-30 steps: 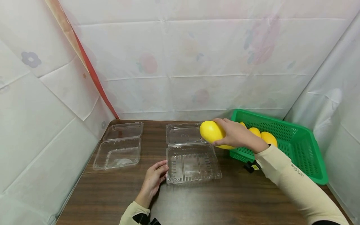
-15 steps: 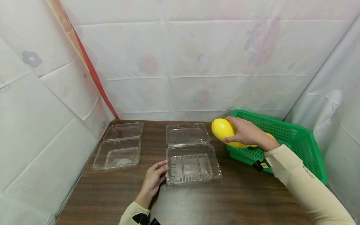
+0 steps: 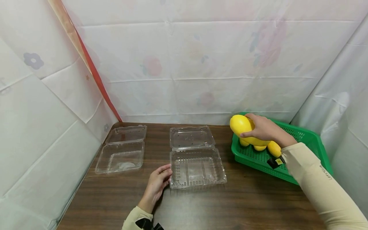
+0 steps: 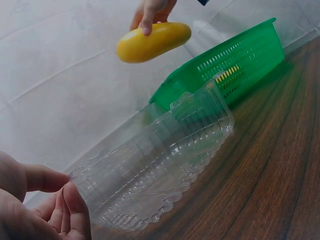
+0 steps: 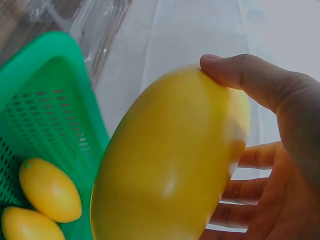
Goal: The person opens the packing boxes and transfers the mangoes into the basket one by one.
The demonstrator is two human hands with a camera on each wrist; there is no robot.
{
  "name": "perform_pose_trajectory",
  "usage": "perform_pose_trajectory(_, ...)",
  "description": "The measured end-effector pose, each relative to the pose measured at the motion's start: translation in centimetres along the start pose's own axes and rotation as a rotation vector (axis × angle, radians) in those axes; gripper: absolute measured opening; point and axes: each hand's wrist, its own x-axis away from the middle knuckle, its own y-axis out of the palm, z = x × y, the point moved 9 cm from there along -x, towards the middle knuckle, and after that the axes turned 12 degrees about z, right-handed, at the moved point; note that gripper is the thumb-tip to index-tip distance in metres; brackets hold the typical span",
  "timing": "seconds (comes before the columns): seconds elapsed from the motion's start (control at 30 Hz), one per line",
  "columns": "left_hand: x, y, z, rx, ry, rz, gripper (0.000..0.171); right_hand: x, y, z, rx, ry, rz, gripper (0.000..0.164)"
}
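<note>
My right hand (image 3: 265, 128) grips a large, smooth, oblong yellow fruit (image 3: 241, 124), much like a mango, above the left end of the green basket (image 3: 256, 164). In the right wrist view the thumb lies across one end of it and the fingers are on its far side. Smaller yellow fruits (image 5: 50, 190) lie in the basket below. With thumb and fingertips, my left hand (image 3: 156, 183) pinches the left rim of an open clear plastic clamshell box (image 3: 198, 167), which stands on the table with its lid (image 3: 192, 137) folded back.
Another open clear clamshell box (image 3: 122, 156) stands at the back left of the brown wooden table (image 3: 201, 210). White patterned sheets (image 3: 201, 64) hang behind and on both sides. The basket stands near the right-hand sheet.
My right hand has carried the large yellow fruit rightwards, from over the clamshell's lid to above the green basket. My left hand and both boxes have stayed put.
</note>
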Motion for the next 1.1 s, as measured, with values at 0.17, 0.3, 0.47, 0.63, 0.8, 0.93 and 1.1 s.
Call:
perform_pose_trajectory(0.17,0.1,0.2,0.1,0.004,0.005,-0.009,0.042,0.0,0.4,1.7,0.008,0.022,-0.019,0.1)
perform_pose_trajectory(0.3,0.2,0.2,0.0,0.004,-0.003,-0.011,0.042,0.0,0.5,3.0,0.009,0.047,-0.029,0.102)
perform_pose_trajectory(0.47,0.3,0.3,0.0,0.007,-0.009,-0.012,0.042,-0.1,0.6,4.3,0.018,0.064,-0.047,0.103)
perform_pose_trajectory(0.63,0.2,0.2,0.0,0.003,-0.006,-0.009,0.042,-0.1,1.6,5.5,0.012,0.078,-0.078,0.102)
perform_pose_trajectory(0.8,0.0,0.1,0.1,-0.003,0.0,-0.003,0.041,-0.4,2.6,6.4,0.01,0.079,-0.106,0.099)
perform_pose_trajectory(0.93,0.0,0.1,0.0,0.0,0.0,-0.003,0.041,-0.5,3.4,6.8,0.015,0.08,-0.142,0.098)
perform_pose_trajectory(1.1,0.1,0.1,0.0,0.005,0.0,-0.007,0.041,-0.3,4.6,7.3,0.017,0.088,-0.195,0.097)
